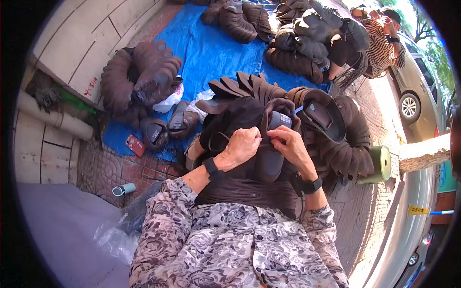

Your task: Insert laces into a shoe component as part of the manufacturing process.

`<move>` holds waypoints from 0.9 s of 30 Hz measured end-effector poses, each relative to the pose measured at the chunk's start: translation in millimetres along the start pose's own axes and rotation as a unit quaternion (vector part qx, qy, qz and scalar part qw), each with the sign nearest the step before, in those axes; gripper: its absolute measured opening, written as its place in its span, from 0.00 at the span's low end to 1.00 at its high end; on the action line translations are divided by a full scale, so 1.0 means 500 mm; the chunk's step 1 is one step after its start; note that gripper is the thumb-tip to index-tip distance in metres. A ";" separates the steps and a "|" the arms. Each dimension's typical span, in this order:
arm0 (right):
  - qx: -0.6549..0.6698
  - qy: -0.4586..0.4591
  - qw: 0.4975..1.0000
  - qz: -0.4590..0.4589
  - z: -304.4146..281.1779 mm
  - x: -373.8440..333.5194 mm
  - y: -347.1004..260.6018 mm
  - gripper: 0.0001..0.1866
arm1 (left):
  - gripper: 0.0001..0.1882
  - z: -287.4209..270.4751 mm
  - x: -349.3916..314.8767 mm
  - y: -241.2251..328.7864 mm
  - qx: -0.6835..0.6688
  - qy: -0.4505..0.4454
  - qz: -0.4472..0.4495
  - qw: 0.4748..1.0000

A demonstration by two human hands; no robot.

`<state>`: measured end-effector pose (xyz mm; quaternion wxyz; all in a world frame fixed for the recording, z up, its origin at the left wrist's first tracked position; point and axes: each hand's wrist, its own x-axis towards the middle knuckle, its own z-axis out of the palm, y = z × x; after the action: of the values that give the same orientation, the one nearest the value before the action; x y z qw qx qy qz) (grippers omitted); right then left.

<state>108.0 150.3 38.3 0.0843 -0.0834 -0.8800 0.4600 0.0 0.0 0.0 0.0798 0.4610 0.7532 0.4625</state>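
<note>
A dark shoe upper (269, 165) rests over my lap, its opening turned up and a grey label patch inside. My left hand (242, 145) pinches the left edge of its opening. My right hand (290, 146) closes thumb and fingers together at the opposite edge, close to the left fingertips. Anything thin between the fingertips is too small to make out. Just beyond the hands is a fanned stack of dark uppers (254, 89). To the right lies another open upper (319, 115) with a patch inside and a light blue strip beside it.
A blue tarp (201, 53) bears curved stacks of uppers (144, 72) and loose uppers (154, 133). A red phone (135, 145) and a light-blue cylinder (124, 189) lie left. At right are a green roll (379, 164), a tree trunk (425, 153), another person (379, 43) and parked cars.
</note>
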 end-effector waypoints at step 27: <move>-0.535 0.311 0.782 0.074 -0.333 -0.132 0.183 0.06 | 0.02 -0.025 0.034 0.021 -0.158 -0.164 -0.103 0.968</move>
<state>215.8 319.5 51.9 0.2610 -0.3190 -0.9017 -0.1303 -9.9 6.6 20.4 0.3214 0.4324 0.6902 0.4831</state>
